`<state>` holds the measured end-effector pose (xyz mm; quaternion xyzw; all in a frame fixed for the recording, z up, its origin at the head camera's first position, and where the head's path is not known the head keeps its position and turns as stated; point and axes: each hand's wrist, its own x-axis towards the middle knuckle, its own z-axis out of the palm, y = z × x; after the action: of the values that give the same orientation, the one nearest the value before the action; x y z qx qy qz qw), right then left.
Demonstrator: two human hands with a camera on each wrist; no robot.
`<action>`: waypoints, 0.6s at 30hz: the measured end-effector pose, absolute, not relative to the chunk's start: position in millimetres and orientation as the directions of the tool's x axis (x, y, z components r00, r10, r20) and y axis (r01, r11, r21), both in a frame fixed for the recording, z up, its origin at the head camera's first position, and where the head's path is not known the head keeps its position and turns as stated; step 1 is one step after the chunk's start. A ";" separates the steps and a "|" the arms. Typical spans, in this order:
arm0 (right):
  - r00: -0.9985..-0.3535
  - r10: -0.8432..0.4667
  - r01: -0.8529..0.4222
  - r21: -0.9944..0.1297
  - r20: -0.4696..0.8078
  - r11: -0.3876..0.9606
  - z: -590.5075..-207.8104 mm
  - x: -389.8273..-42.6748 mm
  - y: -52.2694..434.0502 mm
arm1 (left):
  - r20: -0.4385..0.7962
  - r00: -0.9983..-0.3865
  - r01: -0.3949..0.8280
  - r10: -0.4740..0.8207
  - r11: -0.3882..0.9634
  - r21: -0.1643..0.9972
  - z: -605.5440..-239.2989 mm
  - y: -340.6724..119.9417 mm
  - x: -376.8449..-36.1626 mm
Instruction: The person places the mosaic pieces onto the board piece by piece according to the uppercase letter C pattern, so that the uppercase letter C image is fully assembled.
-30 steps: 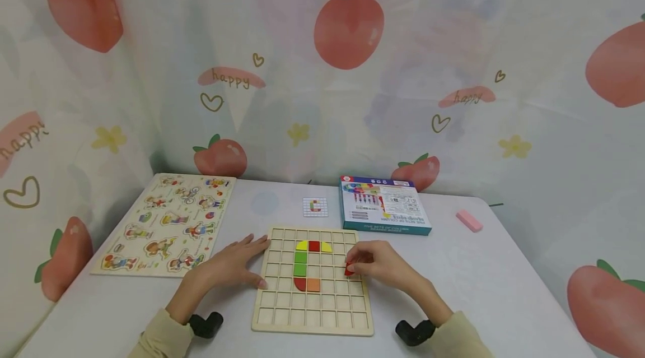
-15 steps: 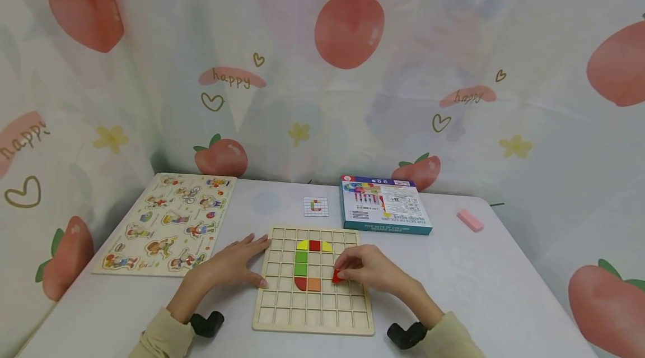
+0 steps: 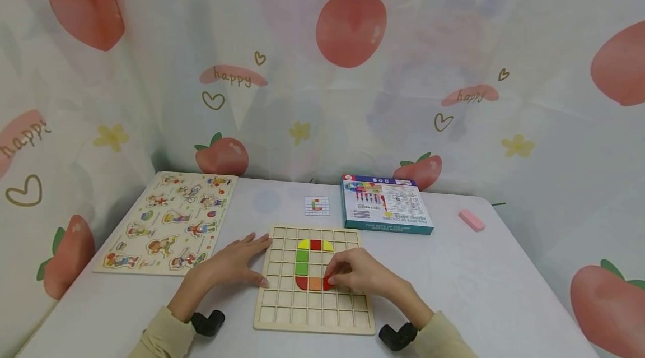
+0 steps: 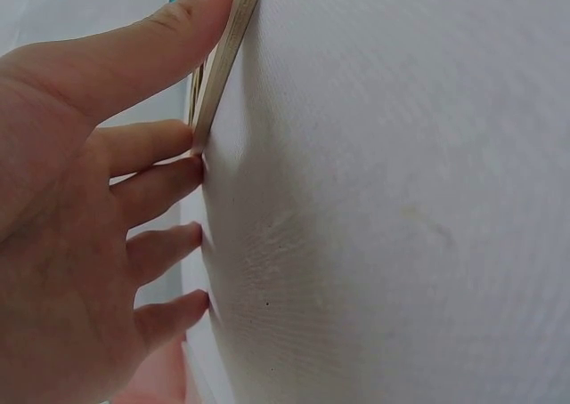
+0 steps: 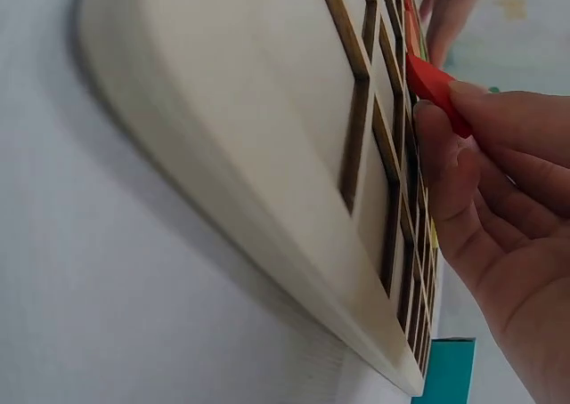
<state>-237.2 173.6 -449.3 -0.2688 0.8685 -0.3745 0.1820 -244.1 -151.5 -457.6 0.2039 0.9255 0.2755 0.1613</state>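
Observation:
A wooden grid board (image 3: 312, 319) lies on the table with colored tiles in some of its cells: yellow, red, green, dark red and an orange tile (image 3: 315, 284). My right hand (image 3: 360, 272) pinches a red tile (image 5: 435, 88) with one rounded edge between thumb and finger. That tile is at the cell just right of the orange one, tilted in the right wrist view. My left hand (image 3: 233, 261) rests at the board's left edge, fingers spread, its thumb touching the wooden rim (image 4: 223, 61) in the left wrist view.
Behind the board lies a small pattern card (image 3: 317, 206). A teal-edged box (image 3: 387, 205) lies at the back right, with a pink block (image 3: 471, 220) beyond it. A wooden picture puzzle (image 3: 166, 223) occupies the table's left side.
My right hand has carried the red tile leftward and slightly down, from the board's right side to the cell beside the orange tile. The left hand has stayed in place.

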 end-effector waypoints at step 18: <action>-0.792 -0.605 -0.387 -0.701 -0.079 0.598 -451.0 -233.5 170.3 | -0.186 -0.875 0.269 0.446 0.769 0.579 -453.4 -153.2 -238.7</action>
<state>-233.5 170.3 -451.0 -0.2820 0.8802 -0.3483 0.1563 -238.7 -153.2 -453.4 0.1929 0.9271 0.2795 0.1583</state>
